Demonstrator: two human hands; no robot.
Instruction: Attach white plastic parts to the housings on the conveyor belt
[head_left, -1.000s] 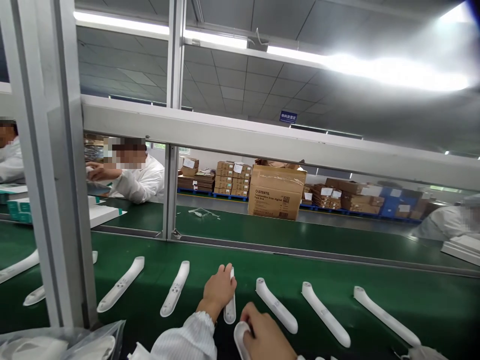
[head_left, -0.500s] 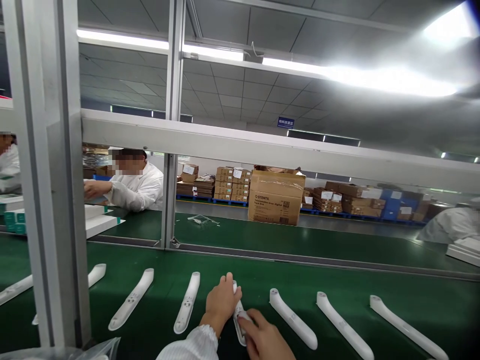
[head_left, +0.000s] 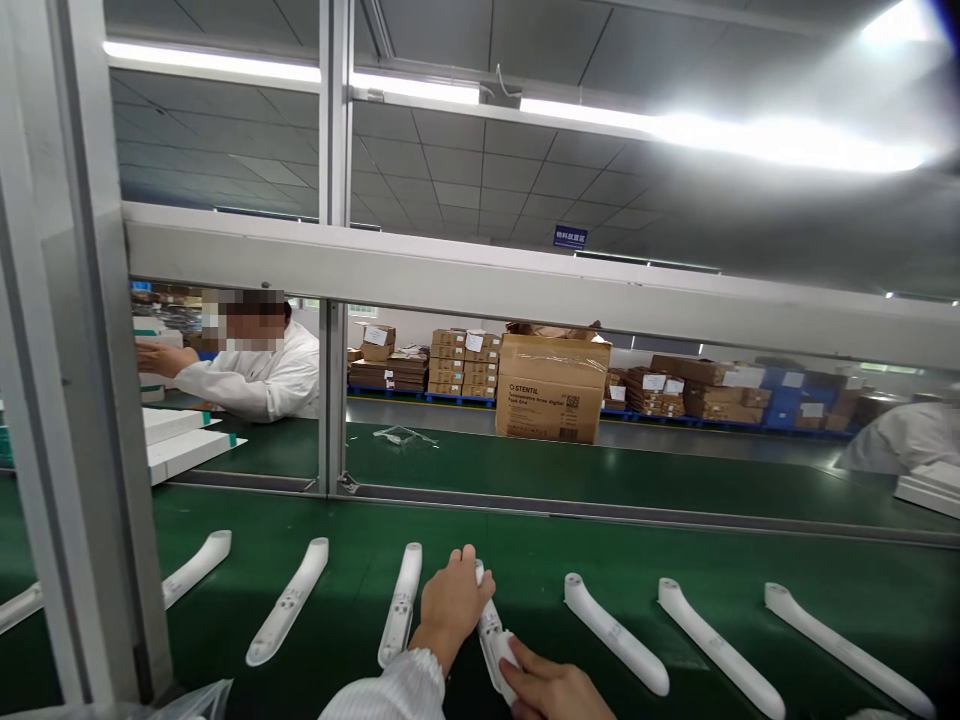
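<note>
My left hand [head_left: 454,603] is closed around the far end of a slim white curved plastic housing [head_left: 488,618] on the green belt, hiding part of it. Small dark details show on the housing's upper face. At its near end, my right hand [head_left: 559,690] pinches a smaller white plastic piece [head_left: 507,652] between thumb and fingers, against the housing's right side. Whether that piece is seated in the housing, I cannot tell. Just left of my left hand lies another white housing [head_left: 402,603], its detailed side up.
More white housings lie spaced along the green belt [head_left: 360,530], including one on the right [head_left: 615,635]. A metal post [head_left: 82,400] stands at left, a clear plastic bag [head_left: 202,700] near its foot. Beyond are a cardboard box [head_left: 551,390] and a co-worker in white [head_left: 277,370].
The housings have shifted rightward in view, and both my hands have moved slightly right with the held one. The small piece now sits lower along the housing. The co-worker's arm has moved.
</note>
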